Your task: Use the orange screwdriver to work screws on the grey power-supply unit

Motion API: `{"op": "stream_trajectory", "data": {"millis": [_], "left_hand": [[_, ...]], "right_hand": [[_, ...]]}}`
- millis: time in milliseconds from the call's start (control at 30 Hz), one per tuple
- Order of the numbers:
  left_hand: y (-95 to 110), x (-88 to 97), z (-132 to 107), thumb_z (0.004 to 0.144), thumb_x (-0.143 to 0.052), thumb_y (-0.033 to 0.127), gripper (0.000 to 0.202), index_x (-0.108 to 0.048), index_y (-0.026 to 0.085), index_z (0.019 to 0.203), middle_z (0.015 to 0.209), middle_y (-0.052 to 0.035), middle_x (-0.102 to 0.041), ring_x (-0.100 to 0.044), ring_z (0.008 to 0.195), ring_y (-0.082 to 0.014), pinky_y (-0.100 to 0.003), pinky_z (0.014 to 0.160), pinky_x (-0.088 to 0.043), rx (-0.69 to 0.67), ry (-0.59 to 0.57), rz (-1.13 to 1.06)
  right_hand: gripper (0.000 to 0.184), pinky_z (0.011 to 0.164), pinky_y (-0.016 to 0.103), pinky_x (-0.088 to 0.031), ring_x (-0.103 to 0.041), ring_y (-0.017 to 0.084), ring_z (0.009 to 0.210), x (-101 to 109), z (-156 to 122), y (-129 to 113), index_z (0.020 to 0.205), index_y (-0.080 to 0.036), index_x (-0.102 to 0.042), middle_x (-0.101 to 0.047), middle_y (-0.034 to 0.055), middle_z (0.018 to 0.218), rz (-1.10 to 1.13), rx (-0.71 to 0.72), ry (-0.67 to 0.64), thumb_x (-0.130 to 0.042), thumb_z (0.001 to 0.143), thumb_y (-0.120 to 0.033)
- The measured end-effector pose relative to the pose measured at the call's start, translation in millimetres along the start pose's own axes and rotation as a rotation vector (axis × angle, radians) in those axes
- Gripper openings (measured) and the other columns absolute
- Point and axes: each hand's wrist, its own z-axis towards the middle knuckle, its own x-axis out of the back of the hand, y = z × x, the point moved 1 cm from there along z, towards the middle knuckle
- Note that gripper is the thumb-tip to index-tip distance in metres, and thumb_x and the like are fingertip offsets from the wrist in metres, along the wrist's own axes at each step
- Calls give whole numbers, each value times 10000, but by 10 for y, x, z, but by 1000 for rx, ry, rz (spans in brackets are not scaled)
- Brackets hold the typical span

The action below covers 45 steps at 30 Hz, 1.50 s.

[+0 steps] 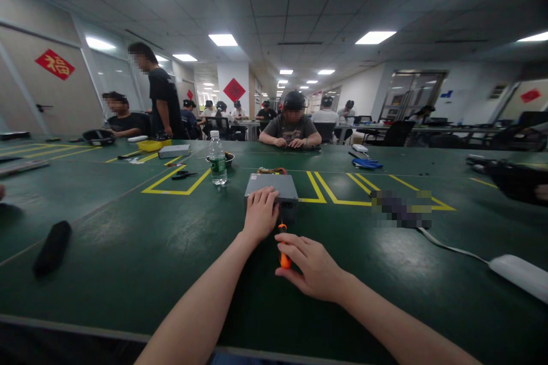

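Observation:
A grey metal computer power supply sits on the green table, with its bundle of coloured wires showing behind it. My left hand lies over its front left edge, fingers on the top face and palm against the near side, holding it. Below the right part of the near face, my right hand grips the orange and black handle of a screwdriver between thumb and fingers. The screwdriver's thin shaft points away from me at that face. Whether its tip meets a screw is too small to tell.
A water bottle stands in front of a metal bowl, left of the power supply. A black object lies at left. Right are blue gloves and a white device with a cable. Another person sits opposite.

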Motion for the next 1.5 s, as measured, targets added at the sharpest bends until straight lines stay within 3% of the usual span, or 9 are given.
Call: {"op": "stream_trajectory", "data": {"millis": [133, 333, 567, 667, 800, 1033, 1167, 1267, 1500], "left_hand": [[2, 3, 4, 855, -440, 235, 295, -483, 222, 1146, 1265, -55, -510, -413, 1188, -222, -415, 1005, -282, 1, 0, 3], [3, 4, 2, 855, -442, 234, 284, -493, 223, 1134, 1259, -55, -515, -420, 1182, -216, -409, 1004, -284, 1, 11, 6], [6, -5, -2, 851, -451, 237, 290, -492, 228, 1137, 1256, -53, -518, -413, 1191, -216, -410, 1004, -283, 7, 8, 4], [6, -7, -2, 848, -453, 234, 294, -489, 228, 1140, 1256, -50, -518, -415, 1187, -218, -410, 1004, -282, 10, 9, 4], [10, 4, -3, 849, -452, 235, 297, -484, 228, 1145, 1255, -47, -520, -418, 1181, -214, -402, 1001, -284, 6, 13, 0], [10, 1, -3, 854, -435, 228, 295, -493, 222, 1144, 1259, -57, -516, -412, 1193, -221, -409, 1004, -280, 5, 13, -9], [10, -1, -3, 853, -438, 225, 300, -490, 221, 1148, 1263, -55, -515, -414, 1192, -217, -409, 1007, -277, 5, 15, -11], [9, 1, -3, 850, -443, 225, 301, -492, 223, 1147, 1258, -54, -519, -414, 1192, -218, -408, 1006, -282, 7, 16, -11], [5, 0, -3, 841, -455, 224, 319, -489, 230, 1158, 1265, -63, -513, -421, 1188, -223, -423, 1000, -293, 10, 12, -12]], "right_hand": [[316, 744, 357, -510, -621, 221, 898, 19, -22, 11, 990, -162, -458, -593, 152, 1090, 62, -72, 29, -488, 860, -449], [341, 806, 358, -484, -564, 224, 1007, 96, 17, -32, 1215, -158, -427, -510, 160, 1204, 0, -12, -107, -410, 901, -290], [270, 762, 351, -498, -600, 217, 930, -1, -17, -4, 1018, -145, -465, -579, 164, 1120, 45, -28, 18, -454, 890, -383], [332, 820, 365, -484, -577, 227, 988, 26, -22, -18, 1101, -133, -438, -555, 166, 1154, 60, -61, -48, -487, 872, -368], [345, 821, 357, -475, -548, 228, 1037, 64, 23, -65, 1215, -158, -422, -508, 163, 1204, -16, 10, -159, -440, 884, -255], [236, 740, 330, -496, -602, 204, 896, -16, 0, -27, 1031, -138, -464, -573, 153, 1133, 33, 7, -19, -443, 898, -332], [322, 815, 344, -483, -567, 219, 1004, 33, 5, -19, 1140, -132, -428, -541, 157, 1177, 54, -14, -74, -459, 891, -334], [296, 779, 344, -490, -575, 219, 985, 54, 29, -32, 1172, -160, -442, -535, 151, 1179, -20, 38, -111, -430, 901, -279], [277, 688, 330, -513, -633, 195, 822, -12, -15, 39, 939, -175, -455, -612, 135, 1064, 40, -31, 66, -468, 876, -445]]}}
